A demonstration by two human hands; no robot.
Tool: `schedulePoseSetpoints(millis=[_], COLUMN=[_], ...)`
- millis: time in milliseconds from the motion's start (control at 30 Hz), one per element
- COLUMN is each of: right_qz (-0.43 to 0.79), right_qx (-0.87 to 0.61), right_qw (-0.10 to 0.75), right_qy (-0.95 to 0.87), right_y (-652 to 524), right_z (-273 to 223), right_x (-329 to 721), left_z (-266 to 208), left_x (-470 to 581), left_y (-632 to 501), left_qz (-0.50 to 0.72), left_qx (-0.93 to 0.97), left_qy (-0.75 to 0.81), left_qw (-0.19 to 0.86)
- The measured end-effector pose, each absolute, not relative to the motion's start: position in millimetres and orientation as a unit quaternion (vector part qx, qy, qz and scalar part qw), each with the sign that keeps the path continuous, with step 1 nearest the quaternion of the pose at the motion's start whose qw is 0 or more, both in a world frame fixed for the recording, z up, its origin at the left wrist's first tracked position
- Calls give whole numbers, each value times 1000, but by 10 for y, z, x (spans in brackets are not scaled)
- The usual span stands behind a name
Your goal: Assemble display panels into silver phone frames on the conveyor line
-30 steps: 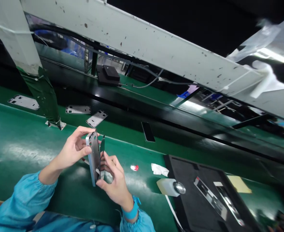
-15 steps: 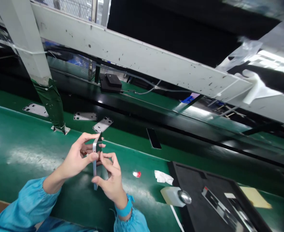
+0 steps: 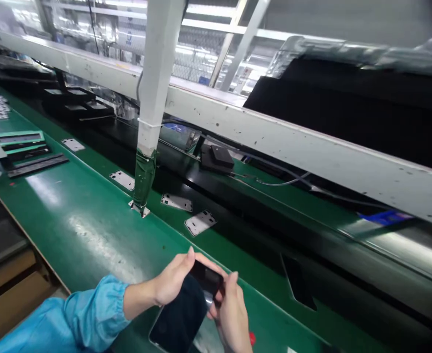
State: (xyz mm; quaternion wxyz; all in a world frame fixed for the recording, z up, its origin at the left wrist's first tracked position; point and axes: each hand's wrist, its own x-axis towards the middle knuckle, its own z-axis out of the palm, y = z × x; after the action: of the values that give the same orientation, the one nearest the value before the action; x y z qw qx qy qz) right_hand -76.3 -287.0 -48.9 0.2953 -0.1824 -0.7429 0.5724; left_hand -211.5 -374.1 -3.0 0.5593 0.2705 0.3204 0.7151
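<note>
A smartphone (image 3: pixel 181 316) with a dark glossy face is tilted toward me above the green bench, its lower end cut off by the picture's edge. My left hand (image 3: pixel 174 282) is closed around its upper left side, the thumb along the edge and the fingers behind. From the right, my right hand (image 3: pixel 234 314) grips the opposite side, with its fingertips partly behind the phone. Just beyond my hands lie a white phone-shaped plate with cutouts (image 3: pixel 200 223) and a similar plate (image 3: pixel 177 202).
A white post (image 3: pixel 153 93) with green wrapping stands on the bench (image 3: pixel 87 230). Beyond the ledge runs a dark belt strip (image 3: pixel 249 220). Another dark phone (image 3: pixel 299 284) lies right. Dark frames (image 3: pixel 37 164) sit far left. A white beam (image 3: pixel 275 132) crosses overhead.
My view has swung left, bringing the far left bench into sight. The phone has turned from edge-on to show its dark face. Both hands still hold it.
</note>
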Motion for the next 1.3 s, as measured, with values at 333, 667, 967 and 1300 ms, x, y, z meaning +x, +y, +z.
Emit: schedulePoseSetpoints(millis=[333,667,967,1300], right_qz=[640,646,657,673], right_qx=[-374,-286,-280,-179], right_qw=[306,270,295,215], right_qy=[-598,-654,-634,-685], right_y=[-3240,-3157,-2903,-3066], right_z=[38,273,106,-57], right_x=[-723,-680,-912,-468], left_z=[269,263,132,488], left_x=[-2018,-2018,-2105,-2225], left_y=[-3938,-3969,-3737,-3527], left_qz=[658,656,620,719], left_qx=[301,382,409,209], left_qy=[334,481,569,405], left_qw=[604,439,354,526])
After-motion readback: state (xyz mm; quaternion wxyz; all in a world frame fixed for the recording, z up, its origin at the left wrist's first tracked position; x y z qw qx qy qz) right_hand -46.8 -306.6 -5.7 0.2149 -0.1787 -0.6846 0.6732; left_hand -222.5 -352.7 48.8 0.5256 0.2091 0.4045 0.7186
